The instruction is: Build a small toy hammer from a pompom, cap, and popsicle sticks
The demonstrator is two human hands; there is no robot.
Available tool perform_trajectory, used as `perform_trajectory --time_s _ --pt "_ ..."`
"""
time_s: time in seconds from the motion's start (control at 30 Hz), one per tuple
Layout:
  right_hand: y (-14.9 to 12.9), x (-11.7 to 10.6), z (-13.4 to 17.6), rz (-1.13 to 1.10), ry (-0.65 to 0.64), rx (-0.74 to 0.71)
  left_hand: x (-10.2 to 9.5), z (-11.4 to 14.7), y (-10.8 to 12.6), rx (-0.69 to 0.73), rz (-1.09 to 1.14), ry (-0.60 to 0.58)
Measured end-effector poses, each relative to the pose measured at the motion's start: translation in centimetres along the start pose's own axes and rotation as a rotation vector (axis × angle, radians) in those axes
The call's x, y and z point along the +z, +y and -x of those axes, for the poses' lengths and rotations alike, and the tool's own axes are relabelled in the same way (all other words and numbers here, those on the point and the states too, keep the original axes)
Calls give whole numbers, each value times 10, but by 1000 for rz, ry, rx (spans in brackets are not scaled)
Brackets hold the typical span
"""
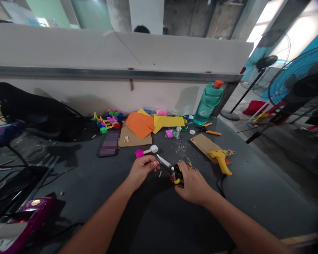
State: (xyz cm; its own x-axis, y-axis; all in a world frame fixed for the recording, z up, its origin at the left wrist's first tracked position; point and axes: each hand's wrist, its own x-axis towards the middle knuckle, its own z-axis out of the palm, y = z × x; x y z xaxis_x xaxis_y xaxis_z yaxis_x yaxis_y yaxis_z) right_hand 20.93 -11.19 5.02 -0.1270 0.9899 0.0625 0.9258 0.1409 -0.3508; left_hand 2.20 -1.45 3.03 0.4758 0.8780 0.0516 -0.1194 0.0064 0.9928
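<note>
My right hand is wrapped around the black and yellow handles of a pair of snips, whose blades are apart and point up and to the left. The fingers of my left hand are pinched at the blade tips on a small wooden stick, mostly hidden by the fingertips. Below the blades lies a short cut stick piece. Just beyond my left hand is a stick with bottle caps, one magenta and one white, at its ends. Two short sticks rest on a cardboard piece.
A yellow glue gun leans on cardboard at right, its cord trailing. Farther back stand a green bottle, orange-handled pliers, orange paper and colourful cap toys. A purple device sits at left.
</note>
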Motion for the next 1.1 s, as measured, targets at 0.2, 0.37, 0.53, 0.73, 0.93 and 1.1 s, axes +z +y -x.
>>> perform_trajectory --time_s 0.2,0.37,0.53,0.73,0.93,1.1 --pt "-3 -4 0 1 -21 -6 1 1 2 -2 -62 -42" --pt "-4 -5 1 6 -41 -9 2 1 3 33 -68 -95" --pt "-4 -4 2 23 -62 -6 1 2 3 51 -112 -89" --pt "-3 -3 3 28 -59 3 2 2 0 57 -116 -75" --pt "10 3 -6 -20 82 45 10 3 -1 -32 8 -4" --pt "41 14 -28 114 326 251 11 0 0 -115 48 -2"
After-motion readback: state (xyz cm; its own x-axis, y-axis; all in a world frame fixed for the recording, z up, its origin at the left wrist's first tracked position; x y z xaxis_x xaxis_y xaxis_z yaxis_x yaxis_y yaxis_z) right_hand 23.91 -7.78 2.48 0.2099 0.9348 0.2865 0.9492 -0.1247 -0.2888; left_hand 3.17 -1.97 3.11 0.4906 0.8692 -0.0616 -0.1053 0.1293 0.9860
